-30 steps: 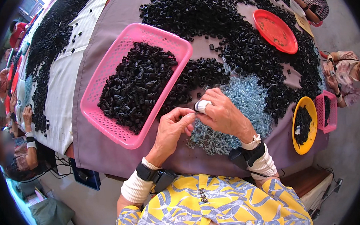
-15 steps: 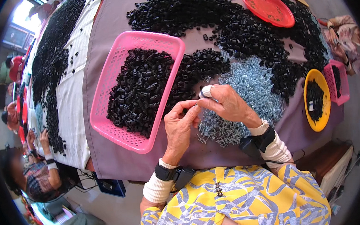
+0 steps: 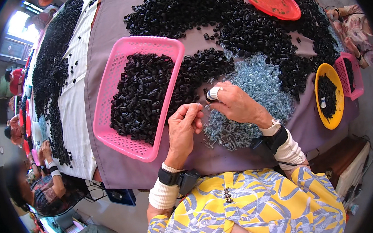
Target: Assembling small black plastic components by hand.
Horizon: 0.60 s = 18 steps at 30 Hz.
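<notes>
My left hand (image 3: 182,124) is closed in a pinch between the pink basket and the spring pile, with a tiny shiny piece at its fingertips, too small to name surely. Beside it, my right hand (image 3: 239,104) has its fingers curled together; whatever they hold is hidden. A white wrap (image 3: 213,94) with a dark edge covers one of its fingers. Beneath and beyond the right hand spreads a heap of small silvery-blue springs (image 3: 263,79). Left of my hands stands a pink perforated basket (image 3: 104,126) filled with small black plastic parts (image 3: 144,89).
More black parts (image 3: 180,10) lie heaped across the far table. A red tray (image 3: 271,1) rests at the far right. On the right are a yellow plate (image 3: 341,111) and a smaller pink basket (image 3: 358,89). Another person's hands (image 3: 47,151) are at the left table.
My hands have come apart slightly; the fingertips that met before now have a small gap between them. The view has shifted a little.
</notes>
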### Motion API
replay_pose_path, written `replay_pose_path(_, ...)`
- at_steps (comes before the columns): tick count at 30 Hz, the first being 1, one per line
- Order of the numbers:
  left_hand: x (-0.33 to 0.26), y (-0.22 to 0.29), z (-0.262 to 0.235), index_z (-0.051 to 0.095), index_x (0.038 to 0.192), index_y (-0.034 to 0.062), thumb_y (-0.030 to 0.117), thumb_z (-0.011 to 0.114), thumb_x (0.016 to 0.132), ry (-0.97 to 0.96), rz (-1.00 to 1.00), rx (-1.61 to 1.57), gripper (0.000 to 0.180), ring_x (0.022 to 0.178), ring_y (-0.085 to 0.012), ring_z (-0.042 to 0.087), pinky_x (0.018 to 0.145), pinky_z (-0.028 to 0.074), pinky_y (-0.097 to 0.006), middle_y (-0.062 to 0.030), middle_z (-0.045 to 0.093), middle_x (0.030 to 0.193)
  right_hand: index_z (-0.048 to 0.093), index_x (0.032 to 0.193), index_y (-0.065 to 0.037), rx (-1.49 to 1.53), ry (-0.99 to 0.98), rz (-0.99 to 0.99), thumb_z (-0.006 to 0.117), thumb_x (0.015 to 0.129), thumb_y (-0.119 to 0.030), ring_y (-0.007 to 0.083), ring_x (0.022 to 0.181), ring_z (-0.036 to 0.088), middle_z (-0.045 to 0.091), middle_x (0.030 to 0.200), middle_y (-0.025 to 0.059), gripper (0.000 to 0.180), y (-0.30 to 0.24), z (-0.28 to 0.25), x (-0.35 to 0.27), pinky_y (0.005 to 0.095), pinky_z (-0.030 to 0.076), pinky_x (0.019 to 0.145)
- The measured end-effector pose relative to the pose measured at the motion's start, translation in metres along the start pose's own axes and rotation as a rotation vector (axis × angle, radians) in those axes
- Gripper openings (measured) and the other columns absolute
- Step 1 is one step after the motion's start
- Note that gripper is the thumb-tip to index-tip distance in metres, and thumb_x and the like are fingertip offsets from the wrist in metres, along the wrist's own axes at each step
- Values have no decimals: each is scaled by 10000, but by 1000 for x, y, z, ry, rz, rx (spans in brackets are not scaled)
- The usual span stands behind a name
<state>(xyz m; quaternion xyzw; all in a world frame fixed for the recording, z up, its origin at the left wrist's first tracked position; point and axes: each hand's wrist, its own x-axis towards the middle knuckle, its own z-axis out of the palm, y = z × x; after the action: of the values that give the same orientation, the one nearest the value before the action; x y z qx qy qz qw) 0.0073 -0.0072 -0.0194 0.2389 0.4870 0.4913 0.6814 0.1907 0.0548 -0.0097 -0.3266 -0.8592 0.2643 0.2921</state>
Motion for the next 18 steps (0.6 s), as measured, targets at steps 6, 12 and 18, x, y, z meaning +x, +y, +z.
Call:
replay_pose_path(6,-2,3,1,618,1009,17,193,559,956,-78,-59,-54,193,592,-62,512,492,385,-199,-27,597,804,616,863,-17,82,18,-28,671,764,-101,317,800,575,603,803,137,141,-8,-3,12,396,445,719)
replay_pose_path(12,2,12,3,559,1144,-20,135,561,940,-179,-74,-245,255,783,-115,596,655,501,-240,-79,607,962,620,854,3,189,147,191,672,773,-104,320,714,589,601,764,143,145,-11,4,11,387,472,636)
replay_pose_path(18,-6,7,1,454,1255,-55,17,535,912,-190,42,-131,360,960,-173,615,781,536,-284,-125,588,1085,636,855,3,215,130,293,666,793,-104,285,647,608,616,753,149,127,-12,-3,8,352,477,567)
